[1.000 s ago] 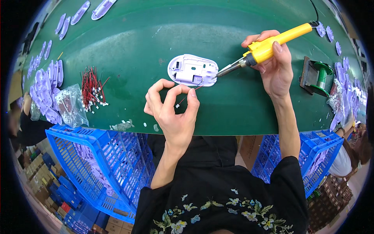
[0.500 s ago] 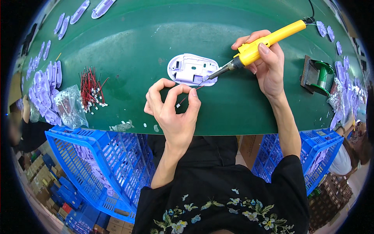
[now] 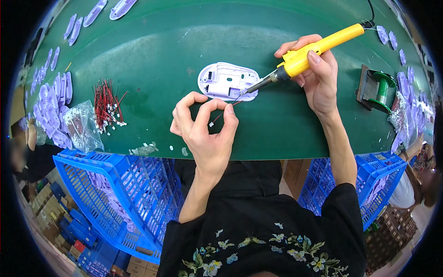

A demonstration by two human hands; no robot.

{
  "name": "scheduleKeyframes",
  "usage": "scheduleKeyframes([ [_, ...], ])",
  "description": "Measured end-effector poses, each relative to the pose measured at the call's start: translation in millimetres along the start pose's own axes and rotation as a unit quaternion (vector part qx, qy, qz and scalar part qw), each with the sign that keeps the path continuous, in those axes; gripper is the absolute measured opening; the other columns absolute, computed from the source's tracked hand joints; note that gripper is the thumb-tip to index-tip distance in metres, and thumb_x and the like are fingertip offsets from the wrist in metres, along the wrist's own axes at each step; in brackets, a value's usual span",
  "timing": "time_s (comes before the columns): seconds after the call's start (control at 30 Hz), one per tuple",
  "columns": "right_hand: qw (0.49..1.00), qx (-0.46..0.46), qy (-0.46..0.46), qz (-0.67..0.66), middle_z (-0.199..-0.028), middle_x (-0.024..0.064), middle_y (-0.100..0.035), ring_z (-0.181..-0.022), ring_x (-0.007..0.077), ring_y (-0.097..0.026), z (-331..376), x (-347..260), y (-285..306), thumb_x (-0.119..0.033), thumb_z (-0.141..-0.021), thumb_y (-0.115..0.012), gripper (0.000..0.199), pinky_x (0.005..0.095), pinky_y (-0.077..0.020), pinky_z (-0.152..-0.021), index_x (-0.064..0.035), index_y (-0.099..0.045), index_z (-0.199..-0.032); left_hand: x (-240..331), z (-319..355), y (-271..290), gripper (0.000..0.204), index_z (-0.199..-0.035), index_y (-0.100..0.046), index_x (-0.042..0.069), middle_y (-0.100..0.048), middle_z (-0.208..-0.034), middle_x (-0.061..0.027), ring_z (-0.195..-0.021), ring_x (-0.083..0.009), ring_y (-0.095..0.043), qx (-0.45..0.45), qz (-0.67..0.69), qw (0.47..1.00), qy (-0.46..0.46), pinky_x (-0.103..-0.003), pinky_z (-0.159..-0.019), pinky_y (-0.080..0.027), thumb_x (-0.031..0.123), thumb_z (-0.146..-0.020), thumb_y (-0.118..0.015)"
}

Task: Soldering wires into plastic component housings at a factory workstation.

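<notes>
A pale lilac oval plastic shell (image 3: 221, 76) lies on the green table in front of me, its moulded inside facing up. My right hand (image 3: 316, 69) grips a yellow soldering iron (image 3: 295, 63), whose tip meets the shell's lower right part. Between the thumb and forefinger of my left hand (image 3: 205, 127) a thin red-and-black wire lead (image 3: 218, 116) is pinched, with a small white connector (image 3: 211, 124) at its lower end. The lead's other end reaches the shell near the iron's tip; the exact joint is too small to make out.
Red and black wire leads (image 3: 108, 104) lie in a pile at left, beside a clear plastic bag (image 3: 84, 125) and stacked lilac shells (image 3: 48, 108). A green solder spool (image 3: 383, 92) stands at right. Blue crates (image 3: 138, 184) sit below the table edge. People sit at both sides.
Both hands, the iron and the wire lead hold almost the same places. At the far right, another person has shifted slightly.
</notes>
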State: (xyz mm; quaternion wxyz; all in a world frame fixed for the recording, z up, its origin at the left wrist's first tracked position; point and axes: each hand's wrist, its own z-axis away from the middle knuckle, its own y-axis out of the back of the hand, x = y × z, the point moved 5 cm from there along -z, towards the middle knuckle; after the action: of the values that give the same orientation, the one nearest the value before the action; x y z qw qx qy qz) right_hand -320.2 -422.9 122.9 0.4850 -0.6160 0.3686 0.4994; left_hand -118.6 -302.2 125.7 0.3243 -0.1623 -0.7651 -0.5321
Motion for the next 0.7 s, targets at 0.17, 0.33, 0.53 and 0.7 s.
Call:
scheduleKeyframes([
  [0.17,1.000,-0.002,0.004,-0.012,-0.099,0.0190,-0.069,-0.057,0.0061,-0.046,0.2,-0.3,2.5,-0.027,-0.097,-0.056,0.025,0.0193,-0.0419,-0.053,-0.0046,-0.055,-0.108,-6.1,2.7,-2.4,0.015,-0.088,-0.071,0.013,-0.052,-0.111,-0.0023,-0.110,-0.0217,-0.049,-0.003,0.023,1.000,0.007,-0.039,-0.093,-0.026,0.018,-0.076,-0.080],
  [0.33,1.000,0.018,-0.007,-0.016,-0.101,0.0196,-0.069,-0.057,0.0061,-0.044,0.4,-2.1,5.6,-0.030,-0.098,-0.053,0.027,0.0195,-0.0420,-0.055,-0.0049,-0.054,-0.109,-5.2,2.8,-2.6,0.015,-0.088,-0.071,0.013,-0.052,-0.111,-0.0021,-0.109,-0.0214,-0.049,-0.004,0.028,1.000,0.007,-0.039,-0.093,-0.027,0.018,-0.077,-0.080],
  [0.53,1.000,0.020,-0.002,-0.018,-0.101,0.0198,-0.069,-0.057,0.0062,-0.044,-0.5,-2.4,8.8,-0.030,-0.098,-0.052,0.027,0.0195,-0.0417,-0.054,-0.0052,-0.054,-0.109,-5.1,1.8,-1.4,0.016,-0.090,-0.071,0.013,-0.053,-0.111,-0.0018,-0.108,-0.0206,-0.050,-0.004,0.030,1.000,-0.002,-0.038,-0.092,-0.027,0.018,-0.077,-0.080],
  [0.7,1.000,0.016,0.000,-0.025,-0.101,0.0207,-0.069,-0.057,0.0062,-0.043,0.5,-4.3,9.2,-0.029,-0.098,-0.052,0.027,0.0197,-0.0412,-0.054,-0.0044,-0.053,-0.109,9.5,2.8,4.1,0.030,-0.103,-0.069,0.011,-0.065,-0.101,-0.0012,-0.097,-0.0185,-0.059,-0.017,-0.026,0.997,-0.077,-0.036,-0.088,-0.033,0.008,-0.076,-0.081],
])
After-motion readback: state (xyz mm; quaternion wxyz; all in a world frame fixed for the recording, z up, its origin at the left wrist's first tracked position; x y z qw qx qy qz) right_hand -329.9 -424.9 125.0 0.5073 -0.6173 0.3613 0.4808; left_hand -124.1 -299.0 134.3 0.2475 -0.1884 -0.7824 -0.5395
